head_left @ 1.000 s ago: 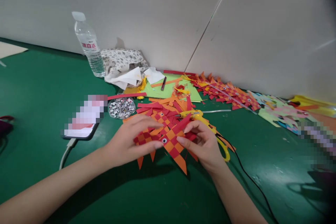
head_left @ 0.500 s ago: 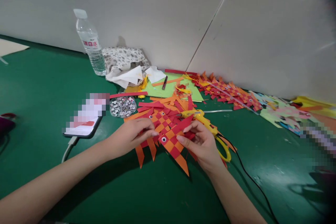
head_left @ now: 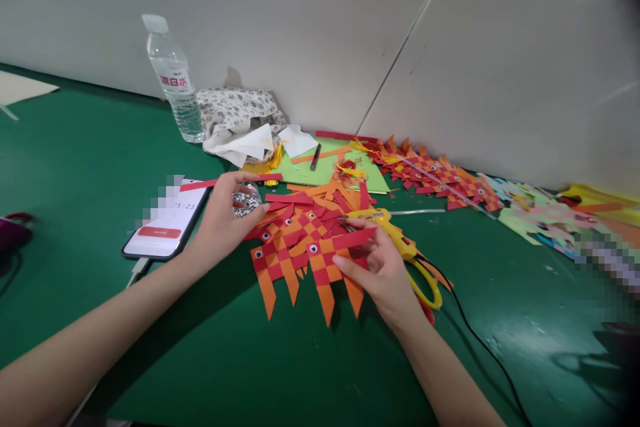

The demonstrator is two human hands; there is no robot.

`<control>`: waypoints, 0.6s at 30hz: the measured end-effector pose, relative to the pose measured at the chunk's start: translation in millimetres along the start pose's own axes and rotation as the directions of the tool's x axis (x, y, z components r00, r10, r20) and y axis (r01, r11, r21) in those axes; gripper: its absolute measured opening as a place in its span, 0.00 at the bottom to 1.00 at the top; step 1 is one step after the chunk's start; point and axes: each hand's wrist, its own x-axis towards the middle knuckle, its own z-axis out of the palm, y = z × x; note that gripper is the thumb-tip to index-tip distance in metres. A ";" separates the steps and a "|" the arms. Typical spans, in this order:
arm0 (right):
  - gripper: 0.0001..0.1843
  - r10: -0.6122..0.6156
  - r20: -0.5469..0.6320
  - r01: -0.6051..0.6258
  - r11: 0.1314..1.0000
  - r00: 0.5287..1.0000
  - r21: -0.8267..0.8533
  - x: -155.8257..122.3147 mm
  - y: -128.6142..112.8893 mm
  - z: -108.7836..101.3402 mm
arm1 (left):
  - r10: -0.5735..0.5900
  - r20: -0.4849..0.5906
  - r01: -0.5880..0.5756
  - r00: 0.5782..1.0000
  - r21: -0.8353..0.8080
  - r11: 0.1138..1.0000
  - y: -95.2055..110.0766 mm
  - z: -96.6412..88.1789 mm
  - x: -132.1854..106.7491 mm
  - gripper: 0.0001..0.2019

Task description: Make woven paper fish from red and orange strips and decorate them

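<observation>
My right hand (head_left: 385, 280) pinches a woven red-and-orange paper fish (head_left: 325, 271) by its right side, thumb on top. One googly eye shows on the fish, and its orange tail strips point down. Over the clear box of googly eyes (head_left: 249, 201) hovers my left hand (head_left: 220, 217), fingers apart and curved, partly hiding the box. Whether a fingertip touches the eyes I cannot tell. More woven paper fish (head_left: 267, 260) and loose strips lie in a pile between the hands. Just behind my right hand is a yellow glue gun (head_left: 403, 243).
A phone (head_left: 165, 217) on a cable lies at left, near a water bottle (head_left: 175, 87) and a patterned pouch (head_left: 240, 113). Yellow-handled scissors (head_left: 430, 293) and a black cord lie at right. A row of finished fish (head_left: 435, 173) runs along the wall.
My left hand has left the fish and moved up and left to the eye box. The fish in my right hand has turned so its tail strips point more straight down.
</observation>
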 end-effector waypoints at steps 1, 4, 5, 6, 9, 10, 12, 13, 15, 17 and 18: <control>0.29 0.021 0.021 -0.020 0.999 1.000 -0.033 -0.3 -0.4 0.3 | 0.066 0.038 -0.068 0.997 0.047 0.997 -0.5 1.0 -1.4 0.18; 0.29 0.093 0.056 -0.086 0.989 0.994 -0.119 -0.7 0.8 0.9 | 0.238 0.268 -0.277 0.934 0.119 0.953 -0.5 1.6 -5.5 0.15; 0.29 0.115 0.070 -0.105 0.986 0.991 -0.132 -0.6 2.1 1.1 | 0.268 0.366 -0.330 0.891 0.117 0.937 0.0 1.1 -6.6 0.12; 0.30 0.129 0.082 -0.117 0.983 0.988 -0.139 -0.5 3.7 1.5 | 0.284 0.462 -0.371 0.840 0.107 0.922 0.8 0.3 -7.7 0.10; 0.30 0.147 0.126 -0.127 0.980 0.981 -0.155 -0.3 9.3 2.9 | 0.272 0.665 -0.426 0.696 0.077 0.901 4.0 -1.7 -10.2 0.05; 0.30 0.154 0.137 -0.132 0.978 0.979 -0.160 -0.2 11.1 3.4 | 0.260 0.697 -0.428 0.668 0.074 0.901 4.9 -2.0 -10.9 0.05; 0.31 0.176 0.149 -0.150 0.974 0.973 -0.169 0.0 14.3 4.7 | 0.234 0.728 -0.419 0.644 0.080 0.904 6.1 -2.0 -11.9 0.06; 0.31 0.190 0.153 -0.164 0.971 0.970 -0.172 0.0 15.5 5.4 | 0.219 0.735 -0.413 0.641 0.090 0.906 6.3 -1.7 -12.3 0.06; 0.31 0.216 0.157 -0.188 0.966 0.964 -0.176 0.0 17.3 6.7 | 0.190 0.748 -0.404 0.636 0.113 0.908 6.2 -0.9 -12.9 0.07; 0.30 0.230 0.157 -0.199 0.961 0.961 -0.192 -0.4 18.3 7.9 | 0.166 0.757 -0.399 0.633 0.136 0.907 5.7 0.0 -13.3 0.08; 0.30 0.232 0.155 -0.198 0.959 0.960 -0.204 -0.6 18.6 8.4 | 0.155 0.760 -0.397 0.631 0.144 0.906 5.4 0.4 -13.5 0.08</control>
